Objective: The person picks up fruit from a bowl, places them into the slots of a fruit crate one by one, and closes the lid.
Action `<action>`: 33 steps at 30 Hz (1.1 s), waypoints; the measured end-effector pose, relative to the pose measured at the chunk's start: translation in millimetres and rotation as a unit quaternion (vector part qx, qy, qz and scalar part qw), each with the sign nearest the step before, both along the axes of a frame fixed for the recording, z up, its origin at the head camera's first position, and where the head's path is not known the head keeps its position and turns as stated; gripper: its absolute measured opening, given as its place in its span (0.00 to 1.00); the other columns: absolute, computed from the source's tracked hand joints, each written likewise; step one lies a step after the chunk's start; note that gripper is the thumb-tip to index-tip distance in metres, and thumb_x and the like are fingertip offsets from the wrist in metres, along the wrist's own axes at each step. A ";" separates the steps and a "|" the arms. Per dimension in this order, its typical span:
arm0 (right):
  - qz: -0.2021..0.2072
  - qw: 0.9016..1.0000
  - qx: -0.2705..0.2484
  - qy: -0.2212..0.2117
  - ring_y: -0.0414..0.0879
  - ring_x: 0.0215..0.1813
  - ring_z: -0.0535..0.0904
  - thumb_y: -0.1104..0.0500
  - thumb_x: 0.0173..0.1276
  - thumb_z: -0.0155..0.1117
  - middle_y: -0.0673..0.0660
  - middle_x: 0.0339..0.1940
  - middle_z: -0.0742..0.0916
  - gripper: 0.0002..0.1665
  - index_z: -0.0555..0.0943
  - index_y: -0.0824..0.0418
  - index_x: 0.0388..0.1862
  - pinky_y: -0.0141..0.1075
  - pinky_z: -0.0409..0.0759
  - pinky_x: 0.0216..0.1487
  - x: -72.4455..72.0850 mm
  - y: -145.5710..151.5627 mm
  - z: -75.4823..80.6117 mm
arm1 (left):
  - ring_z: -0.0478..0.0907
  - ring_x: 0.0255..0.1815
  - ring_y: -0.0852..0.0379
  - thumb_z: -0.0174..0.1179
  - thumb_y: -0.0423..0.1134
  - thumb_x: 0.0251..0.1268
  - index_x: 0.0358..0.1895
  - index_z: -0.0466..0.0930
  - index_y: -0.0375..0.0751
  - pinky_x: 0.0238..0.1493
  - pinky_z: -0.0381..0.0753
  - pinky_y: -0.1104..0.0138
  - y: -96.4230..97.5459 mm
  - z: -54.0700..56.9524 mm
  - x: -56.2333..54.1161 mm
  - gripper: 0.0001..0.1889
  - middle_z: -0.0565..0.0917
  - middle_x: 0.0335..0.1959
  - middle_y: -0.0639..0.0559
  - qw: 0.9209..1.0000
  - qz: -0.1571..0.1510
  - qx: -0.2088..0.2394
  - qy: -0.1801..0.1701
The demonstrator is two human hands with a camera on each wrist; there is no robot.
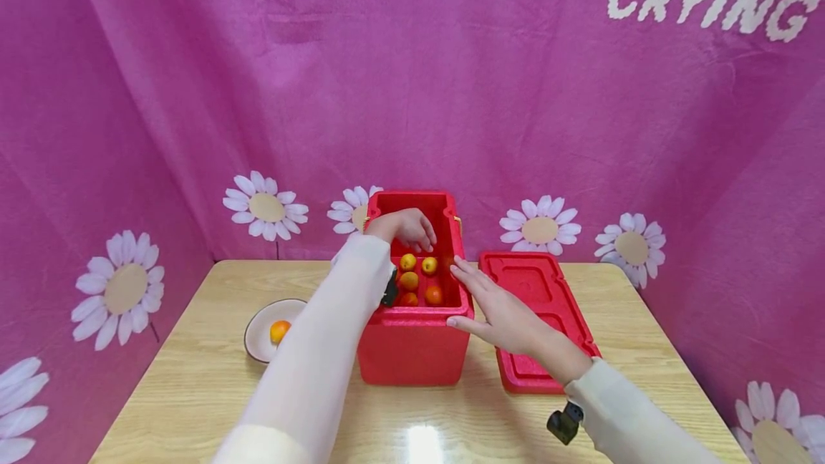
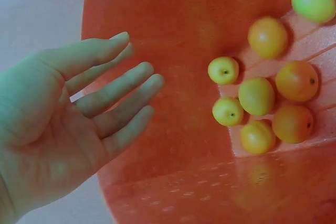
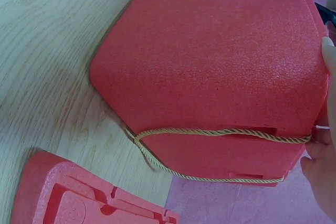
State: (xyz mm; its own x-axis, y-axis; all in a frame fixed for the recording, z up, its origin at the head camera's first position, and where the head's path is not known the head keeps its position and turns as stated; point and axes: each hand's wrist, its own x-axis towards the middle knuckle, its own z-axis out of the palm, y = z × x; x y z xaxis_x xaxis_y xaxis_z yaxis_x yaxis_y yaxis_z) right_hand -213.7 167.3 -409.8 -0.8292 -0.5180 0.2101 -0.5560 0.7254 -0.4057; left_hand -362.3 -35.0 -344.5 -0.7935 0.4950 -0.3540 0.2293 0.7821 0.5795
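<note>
A red foam box [image 1: 415, 358] stands uncovered on the table, with several round fruits inside. Yellow fruits [image 2: 256, 96] and orange ones [image 2: 297, 81] lie together on its floor. My left hand [image 1: 407, 228] hangs over the box's opening, fingers loosely bent and palm bare in the left wrist view, apart from the fruit. On the box's right rim rests my right hand [image 1: 505, 310], its fingers extended and thumb by the front corner. Part of the box's left side is hidden by my left forearm.
To the left, a pale dark-rimmed bowl [image 1: 258, 339] holds an orange fruit [image 1: 279, 331], partly covered by my left sleeve. The red lid [image 1: 528, 285] lies right of the box. A twisted gold cord [image 3: 210, 131] hangs along the box's side. Behind the table is a purple curtain [image 1: 412, 92].
</note>
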 end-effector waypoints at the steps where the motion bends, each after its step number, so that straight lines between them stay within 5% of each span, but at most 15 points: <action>1: 0.001 1.000 -0.001 0.000 0.53 0.80 0.53 0.35 0.62 0.62 0.50 0.80 0.57 0.52 0.55 0.55 0.77 0.52 0.69 0.70 0.3 0.0 -0.3 | 0.80 0.42 0.49 0.58 0.35 0.65 0.55 0.79 0.33 0.60 0.79 0.58 0.2 0.8 1.1 0.17 0.83 0.42 0.44 1.000 -0.005 -0.005 0.007; 10: -0.004 1.000 -0.002 0.004 0.52 0.80 0.54 0.34 0.61 0.61 0.50 0.80 0.57 0.52 0.54 0.54 0.77 0.52 0.69 0.70 0.2 1.8 -1.1 | 0.80 0.46 0.53 0.62 0.40 0.62 0.52 0.81 0.39 0.54 0.79 0.65 1.1 36.2 23.8 0.17 0.84 0.49 0.44 0.989 -0.067 -0.059 0.119; 17: -0.005 1.000 -0.005 -0.003 0.53 0.80 0.53 0.34 0.61 0.62 0.51 0.80 0.57 0.52 0.54 0.54 0.77 0.52 0.70 0.69 0.4 2.2 -0.6 | 0.80 0.53 0.52 0.63 0.41 0.62 0.53 0.80 0.42 0.57 0.81 0.62 -24.9 47.8 53.3 0.17 0.84 0.52 0.47 0.980 -0.072 -0.024 0.186; 21: -0.006 1.000 -0.007 -0.006 0.52 0.80 0.53 0.34 0.61 0.62 0.51 0.80 0.57 0.52 0.54 0.54 0.77 0.52 0.70 0.69 1.1 1.9 -1.4 | 0.82 0.50 0.51 0.63 0.39 0.61 0.52 0.81 0.40 0.54 0.82 0.60 -48.3 37.2 69.1 0.15 0.86 0.48 0.46 0.970 -0.066 0.027 0.230; 27: -0.003 1.000 -0.007 -0.006 0.52 0.80 0.53 0.34 0.61 0.62 0.51 0.80 0.57 0.53 0.54 0.55 0.77 0.52 0.71 0.68 1.8 0.6 -2.0 | 0.82 0.46 0.46 0.62 0.33 0.60 0.48 0.81 0.34 0.51 0.82 0.55 -88.6 6.8 90.0 0.13 0.85 0.45 0.42 0.948 -0.059 0.135 0.283; 33: -0.001 1.000 -0.002 0.003 0.52 0.80 0.54 0.34 0.61 0.62 0.51 0.80 0.57 0.53 0.54 0.55 0.77 0.52 0.71 0.68 0.4 -0.2 -0.8 | 0.82 0.50 0.44 0.63 0.34 0.61 0.52 0.80 0.36 0.55 0.81 0.51 -130.9 -24.9 107.3 0.16 0.84 0.49 0.43 0.931 -0.012 0.182 0.316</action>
State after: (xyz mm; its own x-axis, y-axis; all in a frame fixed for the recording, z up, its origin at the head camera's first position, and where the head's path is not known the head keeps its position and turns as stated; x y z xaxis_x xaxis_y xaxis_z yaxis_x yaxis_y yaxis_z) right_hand -213.3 167.0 -410.6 -0.8288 -0.5152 0.2184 -0.5573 0.7246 -0.4054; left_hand -255.1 -165.9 -369.4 -0.7733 0.5118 0.3743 0.6297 0.5508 0.5479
